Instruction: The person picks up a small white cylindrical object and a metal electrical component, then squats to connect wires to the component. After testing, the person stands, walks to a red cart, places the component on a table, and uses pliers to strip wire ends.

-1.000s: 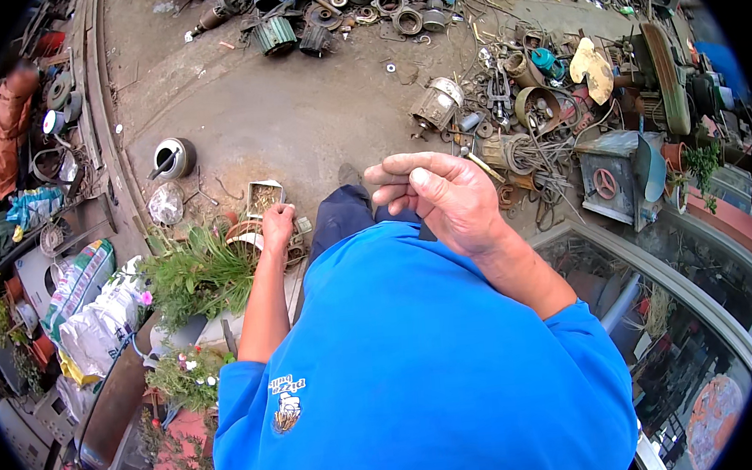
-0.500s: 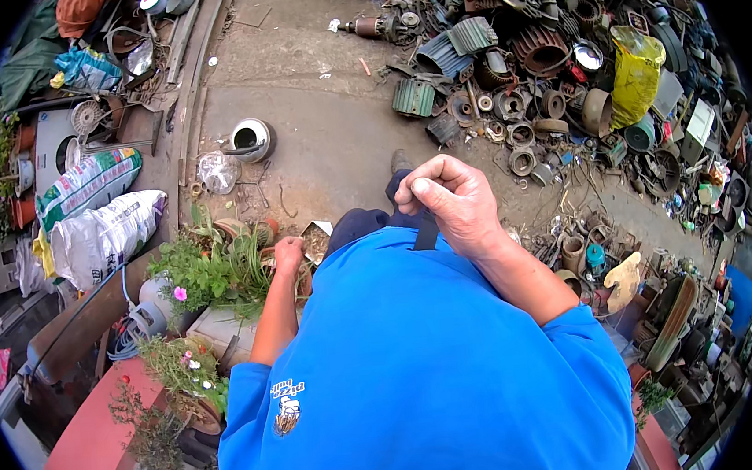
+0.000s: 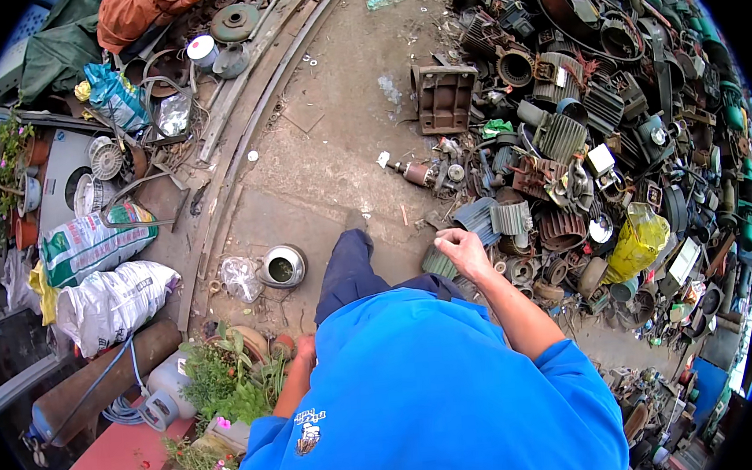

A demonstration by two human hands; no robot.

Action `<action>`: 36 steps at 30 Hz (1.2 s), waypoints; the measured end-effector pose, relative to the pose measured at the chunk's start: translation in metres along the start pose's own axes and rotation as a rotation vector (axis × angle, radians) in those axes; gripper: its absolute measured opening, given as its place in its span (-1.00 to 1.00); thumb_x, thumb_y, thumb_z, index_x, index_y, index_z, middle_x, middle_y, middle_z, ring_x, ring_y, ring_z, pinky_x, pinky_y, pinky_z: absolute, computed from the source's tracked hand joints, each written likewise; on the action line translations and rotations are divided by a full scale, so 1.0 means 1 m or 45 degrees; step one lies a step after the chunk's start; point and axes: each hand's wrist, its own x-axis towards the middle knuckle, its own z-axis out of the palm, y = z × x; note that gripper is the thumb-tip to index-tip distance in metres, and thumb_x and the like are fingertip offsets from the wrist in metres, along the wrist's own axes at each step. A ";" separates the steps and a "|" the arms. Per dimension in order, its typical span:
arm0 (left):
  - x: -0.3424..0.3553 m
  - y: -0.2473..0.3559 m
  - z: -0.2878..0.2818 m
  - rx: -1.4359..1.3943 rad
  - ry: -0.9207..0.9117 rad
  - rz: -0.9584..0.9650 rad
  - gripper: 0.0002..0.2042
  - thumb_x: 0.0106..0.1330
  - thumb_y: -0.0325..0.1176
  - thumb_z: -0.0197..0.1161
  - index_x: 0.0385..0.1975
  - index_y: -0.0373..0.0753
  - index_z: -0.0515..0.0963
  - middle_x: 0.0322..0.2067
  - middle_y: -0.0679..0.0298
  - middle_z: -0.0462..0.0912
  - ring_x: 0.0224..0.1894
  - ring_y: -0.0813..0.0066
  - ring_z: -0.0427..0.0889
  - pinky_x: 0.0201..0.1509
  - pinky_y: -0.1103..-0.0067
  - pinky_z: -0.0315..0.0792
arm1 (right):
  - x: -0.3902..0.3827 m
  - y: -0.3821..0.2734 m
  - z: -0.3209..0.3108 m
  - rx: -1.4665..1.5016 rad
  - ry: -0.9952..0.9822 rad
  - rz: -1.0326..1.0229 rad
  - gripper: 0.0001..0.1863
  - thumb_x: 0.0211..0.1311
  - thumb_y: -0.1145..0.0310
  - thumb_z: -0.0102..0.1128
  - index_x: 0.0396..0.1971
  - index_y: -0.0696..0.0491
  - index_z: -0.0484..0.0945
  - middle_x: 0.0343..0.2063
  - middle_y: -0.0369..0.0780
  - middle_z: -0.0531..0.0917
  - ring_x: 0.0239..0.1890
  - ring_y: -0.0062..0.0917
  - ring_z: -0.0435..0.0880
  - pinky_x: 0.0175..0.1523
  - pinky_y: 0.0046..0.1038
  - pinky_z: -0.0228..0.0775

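My right hand is raised in front of me at the right, over the edge of a heap of scrap motor parts. Its fingers are curled and pinched toward the thumb; anything between them is too small or hidden to make out. Low at my left side hangs my left hand, beside the potted plants, its fingers mostly hidden. A metal pot with dark contents stands on the ground ahead to the left, with a clear plastic bag next to it.
Scrap motors and a yellow bag pile up along the right. A square rusty casting lies ahead. At left are a metal rail, white sacks, a rusty gas cylinder and a pale gas tank.
The view has shifted forward, showing more ground ahead. My right hand has swung outward to the right and forward, still curled. The left hand stays low at my side. A leg has stepped ahead.
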 end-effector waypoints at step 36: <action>0.396 1.101 0.071 0.296 -0.078 0.392 -0.90 0.16 -0.46 0.05 -0.42 -0.31 0.50 -0.56 0.25 0.54 -0.51 0.48 0.52 -0.45 0.57 0.41 | 0.728 -0.214 -0.277 0.207 0.402 0.929 -0.74 0.05 0.45 0.13 -0.24 0.22 0.51 -0.49 -0.14 0.61 -0.50 -0.47 0.59 -0.42 -0.47 0.40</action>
